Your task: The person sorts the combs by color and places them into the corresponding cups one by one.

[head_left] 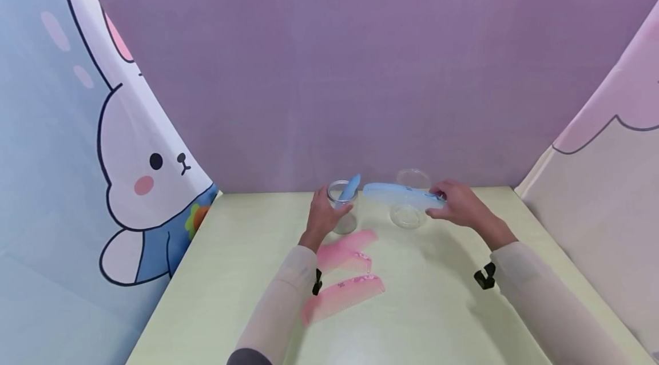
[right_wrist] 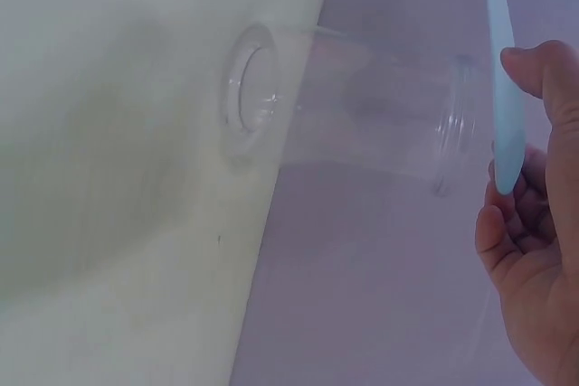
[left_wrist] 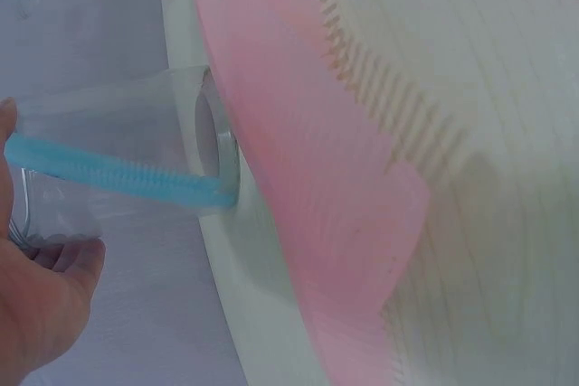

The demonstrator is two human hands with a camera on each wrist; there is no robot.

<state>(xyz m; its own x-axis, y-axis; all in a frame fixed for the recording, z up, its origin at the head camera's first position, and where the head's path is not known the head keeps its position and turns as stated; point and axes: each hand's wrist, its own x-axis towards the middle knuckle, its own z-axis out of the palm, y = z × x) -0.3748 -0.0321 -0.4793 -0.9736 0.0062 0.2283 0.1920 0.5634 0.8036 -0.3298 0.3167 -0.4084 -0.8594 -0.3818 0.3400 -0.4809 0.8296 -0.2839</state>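
Note:
My left hand (head_left: pixel 322 213) grips a clear jar (head_left: pixel 346 225) near its rim, thumb on one side and fingers on the other. Inside that jar a blue comb (head_left: pixel 351 187) leans, its upper end sticking out over the rim; the left wrist view shows its lower end (left_wrist: pixel 213 192) down at the jar's base. My right hand (head_left: pixel 459 205) pinches a second blue comb (head_left: pixel 393 194) by one end and holds it roughly level, pointing left. This comb passes in front of another clear jar (head_left: pixel 407 217), overlapping its upper part in the head view.
Pink combs (head_left: pixel 337 253) lie overlapping on the table (head_left: pixel 437 308) just in front of the left jar. Another pink comb (head_left: pixel 344 298) lies nearer, beside the left forearm. A purple backdrop (head_left: pixel 360 79) rises behind the table, with printed cloth (head_left: pixel 149 142) at the left.

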